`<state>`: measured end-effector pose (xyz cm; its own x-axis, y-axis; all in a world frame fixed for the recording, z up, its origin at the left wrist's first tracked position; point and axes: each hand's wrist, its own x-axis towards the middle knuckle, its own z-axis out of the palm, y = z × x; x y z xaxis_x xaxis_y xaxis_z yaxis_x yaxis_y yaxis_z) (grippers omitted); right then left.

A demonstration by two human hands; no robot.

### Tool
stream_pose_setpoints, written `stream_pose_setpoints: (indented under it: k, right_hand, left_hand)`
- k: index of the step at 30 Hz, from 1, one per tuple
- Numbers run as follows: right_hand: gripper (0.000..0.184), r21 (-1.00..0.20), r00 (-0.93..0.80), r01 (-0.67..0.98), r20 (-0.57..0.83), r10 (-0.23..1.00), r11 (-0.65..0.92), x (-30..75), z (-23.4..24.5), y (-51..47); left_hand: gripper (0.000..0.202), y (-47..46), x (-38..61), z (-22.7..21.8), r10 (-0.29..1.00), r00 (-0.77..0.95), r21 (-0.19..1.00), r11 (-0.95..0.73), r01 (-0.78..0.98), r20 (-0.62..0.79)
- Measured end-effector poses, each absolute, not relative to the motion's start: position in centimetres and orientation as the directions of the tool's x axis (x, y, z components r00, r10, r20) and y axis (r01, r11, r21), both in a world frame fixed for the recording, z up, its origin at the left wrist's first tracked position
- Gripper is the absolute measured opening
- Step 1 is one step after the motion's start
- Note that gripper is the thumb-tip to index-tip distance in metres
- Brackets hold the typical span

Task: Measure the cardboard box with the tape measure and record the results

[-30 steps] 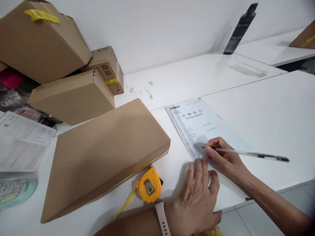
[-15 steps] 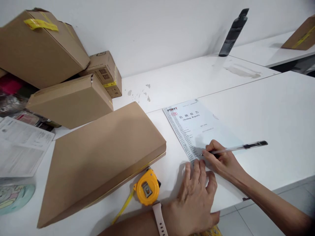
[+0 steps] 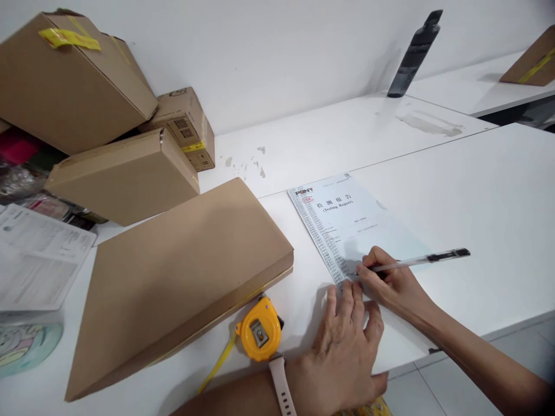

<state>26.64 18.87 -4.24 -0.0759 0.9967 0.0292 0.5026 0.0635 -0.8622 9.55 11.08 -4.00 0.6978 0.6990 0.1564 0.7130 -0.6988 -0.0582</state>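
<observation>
A printed report [image 3: 342,219] headed "Testing Report" lies on the white table, with columns of small handwritten marks along its left side. My right hand [image 3: 392,283] grips a clear gel pen [image 3: 427,259] with a dark cap end, its tip at the report's lower edge. Beside it my left hand [image 3: 347,341] rests with fingers spread, the fingertips on or close to the report's bottom corner. A light pink watch band circles my left wrist. Just left of that wrist sits a yellow tape measure [image 3: 260,329], its tape partly pulled out.
A flat cardboard box [image 3: 186,277] lies left of the report. Several more cartons [image 3: 87,75] are piled at the back left, above printed papers [image 3: 39,254]. A dark bottle [image 3: 414,55] stands near the wall, and another carton [image 3: 533,60] is at the far right.
Almost nothing differs. The view has shifted very slightly, and the pen's back end sits a touch further left; both hands keep their places.
</observation>
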Motion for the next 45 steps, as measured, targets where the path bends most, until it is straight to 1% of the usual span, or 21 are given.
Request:
stream_pose_setpoints:
  k: [8, 18, 21, 24, 26, 28, 29, 31, 33, 35, 37, 39, 40, 42, 44, 45]
  right_hand:
    - [0.034, -0.860, -0.053, 0.508, 0.033, 0.998, 0.056, 26.6, -4.2, 18.9]
    - [0.033, -0.882, -0.049, 0.470, -0.004, 0.999, 0.020, 26.7, -4.5, 18.7]
    - [0.031, -0.879, -0.019, 0.476, 0.021, 1.000, 0.027, 26.8, -4.7, 18.7]
    - [0.026, -0.870, 0.083, 0.492, 0.090, 0.993, 0.037, 27.0, -4.9, 18.9]
    - [0.019, -0.832, 0.092, 0.547, 0.163, 0.982, 0.087, 27.1, -4.9, 19.1]
    - [0.012, -0.765, -0.017, 0.605, 0.263, 0.965, 0.220, 27.2, -4.9, 19.3]
    - [0.016, -0.723, -0.097, 0.624, 0.305, 0.947, 0.297, 27.3, -5.0, 19.4]
    - [0.033, -0.638, -0.223, 0.651, 0.358, 0.907, 0.412, 27.4, -5.3, 19.6]
    - [0.047, -0.558, -0.288, 0.687, 0.379, 0.880, 0.465, 27.5, -5.7, 19.9]
    - [0.056, -0.489, -0.334, 0.708, 0.403, 0.852, 0.509, 27.5, -6.2, 20.1]
    - [0.065, -0.444, -0.368, 0.711, 0.426, 0.827, 0.545, 27.4, -6.7, 20.3]
    - [0.072, -0.422, -0.364, 0.721, 0.445, 0.818, 0.550, 27.3, -7.0, 20.3]
    - [0.071, -0.417, -0.349, 0.730, 0.454, 0.819, 0.542, 27.2, -7.1, 20.3]
    - [0.064, -0.412, -0.314, 0.746, 0.476, 0.821, 0.524, 27.2, -7.2, 20.3]
    - [0.055, -0.407, -0.275, 0.756, 0.514, 0.813, 0.513, 27.2, -7.2, 20.5]
    - [0.051, -0.401, -0.251, 0.761, 0.543, 0.802, 0.510, 27.2, -7.2, 20.6]
  left_hand:
    - [0.084, 11.0, 9.7, -4.2, 0.699, 0.698, -0.050, -0.700, 0.712, 0.156]
    - [0.082, 11.0, 9.5, -4.2, 0.699, 0.697, -0.060, -0.698, 0.714, 0.158]
    - [0.083, 11.0, 9.6, -4.1, 0.699, 0.696, -0.059, -0.697, 0.714, 0.163]
    - [0.083, 11.1, 9.5, -3.9, 0.701, 0.695, -0.061, -0.696, 0.716, 0.157]
    - [0.083, 11.2, 9.4, -3.8, 0.699, 0.699, -0.066, -0.698, 0.713, 0.152]
    - [0.083, 11.1, 9.4, -3.6, 0.693, 0.704, -0.080, -0.702, 0.708, 0.151]
    - [0.084, 10.9, 9.4, -3.6, 0.693, 0.704, -0.097, -0.699, 0.709, 0.152]
    - [0.084, 10.3, 9.6, -3.3, 0.701, 0.698, -0.147, -0.682, 0.716, 0.146]
    - [0.078, 9.4, 9.6, -2.8, 0.704, 0.693, -0.175, -0.671, 0.720, 0.155]
    - [0.067, 8.6, 9.1, -2.2, 0.690, 0.690, -0.138, -0.678, 0.722, 0.218]
    - [0.053, 7.9, 7.8, -1.7, 0.702, 0.622, -0.035, -0.653, 0.756, 0.348]
    - [0.037, 7.3, 5.8, -1.5, 0.756, 0.439, 0.101, -0.548, 0.831, 0.486]
    - [0.031, 7.1, 4.6, -1.5, 0.786, 0.325, 0.162, -0.468, 0.869, 0.526]
    - [0.030, 6.8, 2.1, -2.1, 0.832, 0.143, 0.229, -0.306, 0.924, 0.536]
    - [0.039, 6.7, 0.0, -3.3, 0.877, 0.047, 0.260, -0.193, 0.946, 0.479]
    - [0.045, 6.7, -0.7, -4.0, 0.894, 0.020, 0.285, -0.163, 0.945, 0.447]
